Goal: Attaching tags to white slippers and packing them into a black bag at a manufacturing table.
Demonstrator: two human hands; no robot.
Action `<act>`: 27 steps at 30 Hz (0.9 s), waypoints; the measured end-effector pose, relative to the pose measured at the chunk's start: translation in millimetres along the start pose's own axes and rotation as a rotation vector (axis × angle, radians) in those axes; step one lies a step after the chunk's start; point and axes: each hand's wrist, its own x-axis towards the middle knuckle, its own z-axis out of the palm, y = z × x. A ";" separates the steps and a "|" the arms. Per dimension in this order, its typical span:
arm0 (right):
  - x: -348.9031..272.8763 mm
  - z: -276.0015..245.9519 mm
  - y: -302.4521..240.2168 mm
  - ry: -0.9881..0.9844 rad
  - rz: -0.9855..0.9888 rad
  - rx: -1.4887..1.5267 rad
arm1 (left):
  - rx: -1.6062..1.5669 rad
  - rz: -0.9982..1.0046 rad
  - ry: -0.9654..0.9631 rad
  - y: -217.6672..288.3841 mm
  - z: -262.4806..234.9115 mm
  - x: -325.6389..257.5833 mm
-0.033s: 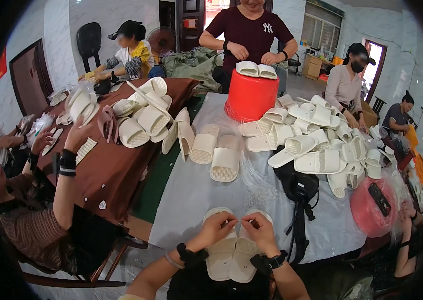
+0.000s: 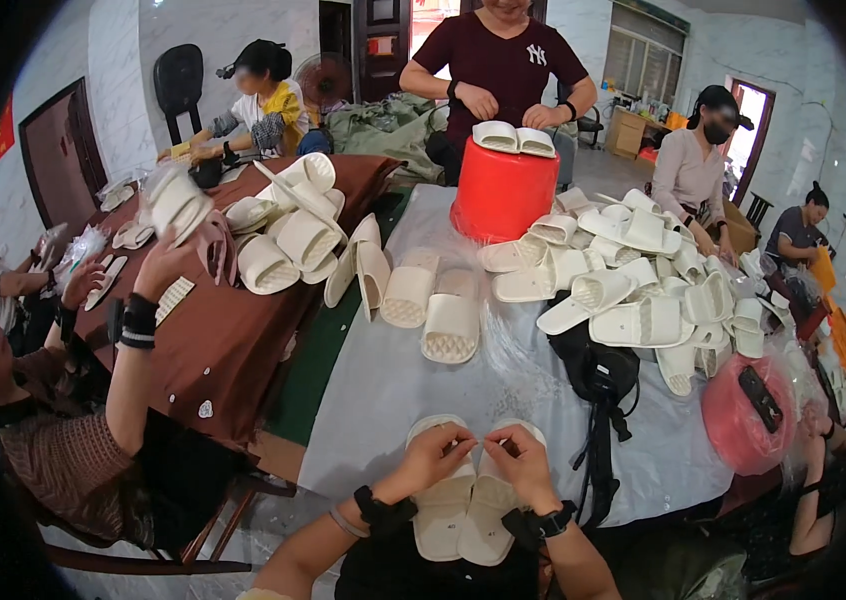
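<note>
While pale slippers (image 2: 439, 530) lay at the near edge of the surface (image 2: 368, 400), the left hand (image 2: 433, 455) and right hand (image 2: 517, 462) nearly met above.
They seemed light, soft and bendable, best taken by the sides; both hands looked pinched, around what I could not tell. Beyond stood a red bucket (image 2: 505, 195) and marbled walls (image 2: 218, 28).

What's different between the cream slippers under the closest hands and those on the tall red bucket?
The near cream slippers lie under the left hand and right hand; the far cream slippers sit on the red bucket. The near pair looks bigger here, the far pair smaller. Both are pairs.
</note>
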 end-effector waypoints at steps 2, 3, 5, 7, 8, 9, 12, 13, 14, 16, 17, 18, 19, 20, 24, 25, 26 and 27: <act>-1.3 -0.8 -1.4 -0.002 0.015 0.001 | -0.019 0.007 -0.019 2.5 -1.4 0.8; -0.1 -1.9 -2.4 -0.013 0.023 -0.028 | -0.015 -0.007 -0.029 2.4 -1.7 1.5; 0.3 -2.3 -1.4 -0.023 0.031 -0.057 | 0.011 -0.023 -0.036 0.4 -0.8 1.6; 1.7 -1.1 2.9 -0.026 0.033 -0.006 | 0.007 -0.024 -0.040 -1.8 -0.5 1.9; 1.9 -1.1 1.9 -0.024 0.031 -0.007 | 0.002 -0.028 -0.044 -2.8 -0.2 2.1; 1.2 -0.6 0.3 -0.023 0.025 -0.010 | 0.003 -0.026 -0.044 -4.3 0.4 1.6; 1.6 0.0 0.6 -0.034 0.013 -0.036 | -0.016 -0.004 -0.025 -5.6 0.9 0.7; 0.8 0.2 1.2 -0.045 0.007 -0.059 | -0.005 0.017 -0.022 -2.9 0.1 1.2; 0.2 0.0 -0.6 -0.045 0.011 -0.059 | 0.006 0.038 -0.018 -1.2 -0.2 1.3; 1.2 -0.7 -6.6 -0.038 0.021 -0.042 | -0.038 0.009 -0.022 0.0 -0.1 1.1; 0.5 -0.4 -4.4 -0.041 0.022 -0.042 | -0.083 -0.018 -0.028 0.2 0.1 0.4; 0.5 -1.1 -1.0 -0.022 0.056 -0.016 | -0.083 -0.014 -0.026 -0.5 0.4 0.9; 0.5 -1.7 1.8 -0.003 0.091 0.011 | -0.057 -0.007 -0.033 -2.7 1.0 1.1; 0.7 -2.1 3.5 -0.002 0.087 0.009 | -0.030 0.001 -0.041 -4.1 1.3 1.2; 0.5 -0.6 -1.4 -0.044 -0.023 -0.042 | -0.007 0.015 -0.050 -7.4 -0.2 0.4; 0.1 0.0 -4.1 -0.052 -0.022 -0.075 | -0.023 -0.001 -0.052 -6.7 -0.6 -0.1; 0.8 0.3 -1.8 -0.055 -0.022 -0.074 | -0.039 -0.016 -0.053 -5.9 -1.1 -0.5; 0.7 -1.3 1.5 0.001 0.039 0.023 | -0.041 -0.017 -0.055 -2.9 -1.1 -0.1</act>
